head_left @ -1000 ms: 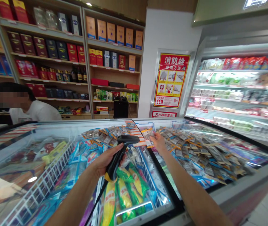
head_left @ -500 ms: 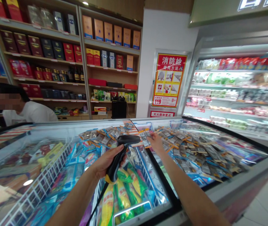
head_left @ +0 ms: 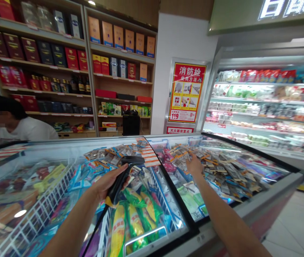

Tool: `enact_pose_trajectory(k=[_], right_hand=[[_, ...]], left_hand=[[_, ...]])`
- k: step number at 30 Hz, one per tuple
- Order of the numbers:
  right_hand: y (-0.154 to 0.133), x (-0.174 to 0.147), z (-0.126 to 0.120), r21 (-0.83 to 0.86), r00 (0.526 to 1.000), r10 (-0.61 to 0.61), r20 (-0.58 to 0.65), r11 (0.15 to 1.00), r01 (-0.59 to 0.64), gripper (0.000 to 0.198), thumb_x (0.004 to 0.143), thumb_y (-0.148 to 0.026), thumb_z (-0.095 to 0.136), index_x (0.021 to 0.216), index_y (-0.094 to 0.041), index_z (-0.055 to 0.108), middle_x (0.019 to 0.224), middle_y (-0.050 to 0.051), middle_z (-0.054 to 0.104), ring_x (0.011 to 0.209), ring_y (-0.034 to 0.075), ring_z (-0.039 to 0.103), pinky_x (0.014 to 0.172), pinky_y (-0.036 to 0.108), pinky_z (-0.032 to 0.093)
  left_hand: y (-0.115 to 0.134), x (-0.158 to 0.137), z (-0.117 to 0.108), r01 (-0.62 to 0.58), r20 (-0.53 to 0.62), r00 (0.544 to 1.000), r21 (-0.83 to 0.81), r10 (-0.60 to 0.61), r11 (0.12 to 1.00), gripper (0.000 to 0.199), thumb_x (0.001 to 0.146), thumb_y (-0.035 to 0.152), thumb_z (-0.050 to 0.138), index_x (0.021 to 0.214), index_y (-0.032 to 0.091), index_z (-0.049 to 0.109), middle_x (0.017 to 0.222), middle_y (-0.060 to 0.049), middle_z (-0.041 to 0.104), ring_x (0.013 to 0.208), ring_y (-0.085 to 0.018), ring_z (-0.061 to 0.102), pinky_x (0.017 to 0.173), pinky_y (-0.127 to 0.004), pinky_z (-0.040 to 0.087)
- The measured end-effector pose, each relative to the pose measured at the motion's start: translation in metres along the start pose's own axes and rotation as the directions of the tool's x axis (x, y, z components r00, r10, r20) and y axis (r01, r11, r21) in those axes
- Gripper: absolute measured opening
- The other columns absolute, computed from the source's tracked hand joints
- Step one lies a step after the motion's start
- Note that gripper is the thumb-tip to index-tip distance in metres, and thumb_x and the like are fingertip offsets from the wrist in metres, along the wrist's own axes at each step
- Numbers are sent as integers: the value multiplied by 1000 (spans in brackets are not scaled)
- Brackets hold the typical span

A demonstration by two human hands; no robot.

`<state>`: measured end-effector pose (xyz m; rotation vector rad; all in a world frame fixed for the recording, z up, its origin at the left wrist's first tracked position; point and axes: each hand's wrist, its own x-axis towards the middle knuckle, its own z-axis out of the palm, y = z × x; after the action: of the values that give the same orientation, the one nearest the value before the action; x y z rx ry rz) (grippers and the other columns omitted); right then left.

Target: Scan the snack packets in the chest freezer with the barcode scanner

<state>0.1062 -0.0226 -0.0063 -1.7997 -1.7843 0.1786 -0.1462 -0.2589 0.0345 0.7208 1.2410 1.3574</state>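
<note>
A black handheld barcode scanner point(head_left: 132, 161) with a yellow-edged base and a trailing cable is wrapped in my left hand point(head_left: 105, 184), its head turned to the right above the freezer. My right hand point(head_left: 195, 166) is over the right freezer section, fingertips against small orange-and-grey packets point(head_left: 222, 169) heaped there on the glass. The fingertips blend into the heap, so I cannot see whether they grip a packet. A smaller heap of similar packets point(head_left: 106, 155) lies left of the scanner, towards the back.
Under the scanner, a white wire basket point(head_left: 165, 198) holds yellow-and-green bagged corn point(head_left: 135, 221). Black-framed glass lids and a dark divider point(head_left: 180, 194) cross the chest freezer. A person point(head_left: 31, 128) in white is at the left. Shelves of boxes and a lit fridge point(head_left: 264, 103) stand behind.
My right hand has moved right, from beside the scanner to the larger heap. The packet it held by the scanner no longer shows there. The view has shifted slightly.
</note>
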Motion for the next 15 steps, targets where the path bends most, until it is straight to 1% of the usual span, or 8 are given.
enact_pose_trajectory(k=[3, 6, 8, 10, 12, 15], right_hand=[[10, 1, -2, -69, 997, -28, -76, 997, 23, 37, 77, -29, 43, 114, -25, 47, 99, 9, 60, 97, 26, 52, 81, 42, 34], [15, 5, -1, -110, 989, -69, -134, 992, 54, 34, 79, -27, 41, 112, -25, 50, 105, 8, 58, 102, 25, 48, 81, 40, 34], [15, 10, -1, -122, 988, -96, -120, 989, 82, 33, 80, -26, 40, 111, -25, 50, 104, 8, 58, 101, 24, 48, 80, 38, 35], [12, 16, 0, -137, 988, -125, -95, 984, 111, 34, 81, -25, 38, 112, -24, 50, 103, 9, 57, 100, 23, 49, 80, 37, 35], [7, 23, 0, -170, 985, -151, -85, 976, 135, 33, 80, -26, 39, 110, -23, 52, 105, 10, 56, 101, 25, 48, 82, 40, 33], [-7, 32, 2, -190, 974, -192, -119, 967, 167, 29, 78, -27, 41, 102, -22, 57, 109, 10, 53, 104, 28, 44, 85, 46, 29]], left_hand=[[3, -1, -2, 31, -13, 999, 30, -30, 999, 34, 67, 47, 57, 69, 13, 56, 55, -2, 60, 43, -8, 50, 41, -18, 39], [3, -2, -3, 46, -54, 998, 73, -42, 996, 35, 65, 48, 58, 67, 13, 56, 53, -1, 59, 42, -8, 50, 40, -18, 39], [2, -2, -3, 39, -79, 996, 98, -32, 994, 34, 64, 47, 59, 66, 13, 56, 53, -2, 59, 43, -9, 51, 40, -19, 39], [2, -3, -2, 31, -75, 997, 113, -23, 993, 33, 65, 46, 59, 67, 13, 56, 54, -2, 60, 43, -9, 51, 41, -19, 39], [2, -4, -1, 29, -66, 998, 119, -21, 992, 32, 66, 45, 59, 70, 13, 57, 54, -2, 60, 43, -9, 51, 41, -19, 39], [4, -7, 0, 34, -69, 997, 126, -25, 991, 32, 67, 45, 57, 72, 14, 58, 54, -2, 60, 43, -9, 51, 42, -19, 39]])
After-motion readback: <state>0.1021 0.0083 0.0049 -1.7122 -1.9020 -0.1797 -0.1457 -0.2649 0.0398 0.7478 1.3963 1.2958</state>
